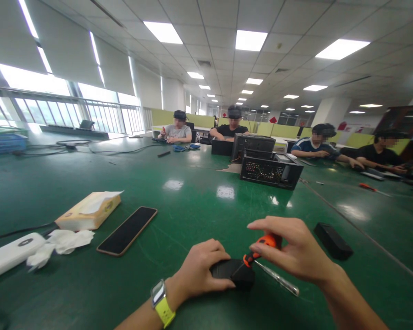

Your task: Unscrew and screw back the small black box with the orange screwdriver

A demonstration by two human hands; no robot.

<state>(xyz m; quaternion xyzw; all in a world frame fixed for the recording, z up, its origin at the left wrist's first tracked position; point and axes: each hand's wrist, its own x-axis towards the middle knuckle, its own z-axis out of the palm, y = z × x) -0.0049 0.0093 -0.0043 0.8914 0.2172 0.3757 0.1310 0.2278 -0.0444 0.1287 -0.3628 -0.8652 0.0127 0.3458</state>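
Note:
My left hand (206, 266) is closed around a small black plastic block-shaped object (241, 275), holding it down on the green table. The fingers lie along its far side and the thumb along its near side. My right hand (296, 250) grips the orange and black handle of a screwdriver (266, 241), with the thumb against it and the index finger raised. The lower end of that screwdriver meets the top of the black object; its tip cannot be made out. Beside the object lies a slim silver tool like a tester screwdriver (278, 278), partly behind the black object.
Another black block (333, 240) lies right of my right hand. A phone (128, 230), a tissue pack (89, 211), crumpled tissues (64, 243) and a white device (15, 254) are at left. Black computer cases (271, 169) stand farther back, with several people seated beyond.

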